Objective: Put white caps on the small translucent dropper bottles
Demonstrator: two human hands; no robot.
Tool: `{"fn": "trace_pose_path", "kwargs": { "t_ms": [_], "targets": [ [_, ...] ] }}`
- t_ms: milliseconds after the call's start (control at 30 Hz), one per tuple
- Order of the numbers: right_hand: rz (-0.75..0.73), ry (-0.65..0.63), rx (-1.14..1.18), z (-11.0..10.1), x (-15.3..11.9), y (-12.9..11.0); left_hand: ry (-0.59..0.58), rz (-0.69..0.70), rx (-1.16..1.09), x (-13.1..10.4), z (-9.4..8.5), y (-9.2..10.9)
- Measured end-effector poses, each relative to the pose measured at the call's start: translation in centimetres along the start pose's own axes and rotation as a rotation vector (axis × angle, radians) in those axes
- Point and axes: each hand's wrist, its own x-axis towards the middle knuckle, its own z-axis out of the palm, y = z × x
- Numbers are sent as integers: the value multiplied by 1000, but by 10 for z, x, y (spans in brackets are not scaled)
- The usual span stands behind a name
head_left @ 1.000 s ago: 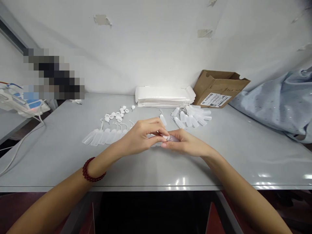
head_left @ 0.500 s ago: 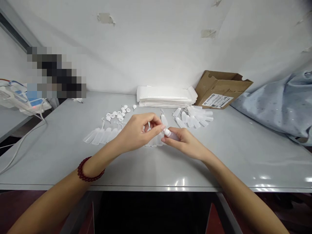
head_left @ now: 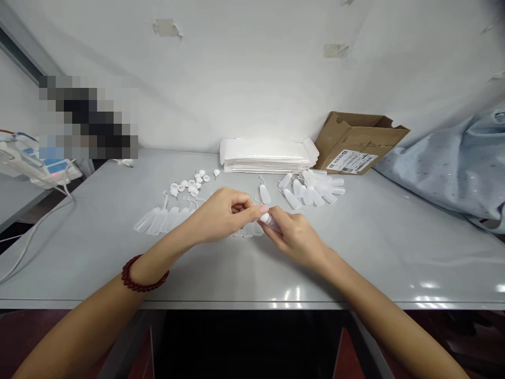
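Note:
My right hand is wrapped around a small translucent plastic bottle, tilted with its top toward my left hand. At that top is a white cap. My left hand has its thumb and curled fingers closed at the cap; the fingertips behind it are partly hidden. Under and between the hands lie more translucent bottles. One bottle with a thin strap lies just beyond the hands. Left of my left hand is a row of similar bottles, and loose white caps are scattered behind them.
A fan of translucent bottles lies to the right. Flat white packages are stacked against the wall beside an open cardboard box. Light blue fabric covers the right side. A white cable and power strip are at left.
My right hand has shifted slightly left with the bottle and curled further around it. My left thumb now lies across the cap's near end. The camera view has shifted a little.

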Motion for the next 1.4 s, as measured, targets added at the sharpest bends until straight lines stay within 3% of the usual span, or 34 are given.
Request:
{"fn": "trace_pose_path", "kwargs": {
  "t_ms": [367, 633, 767, 1000, 1100, 1300, 1400],
  "targets": [
    [-12, -116, 82, -4, -1, -2, -259, 1, 28, 0, -6, 0],
    [158, -195, 383, -16, 6, 0, -54, 212, 120, -3, 5, -3],
    [146, -127, 341, -15, 7, 1, -3, 153, 70, -2, 7, -3],
    [37, -59, -31, -1, 3, 6, -130, -5, -8, -1, 7, -2],
    [6, -63, -101, 1, 2, 6, -106, 6, 1, 1, 11, -4],
    [-17, -44, -128, 0, 1, -1, -104, 17, -20, 1, 12, -5],
    [49, -65, 61, -4, 2, -2, -125, 98, 8, 0, 8, -4]
  ]
}}
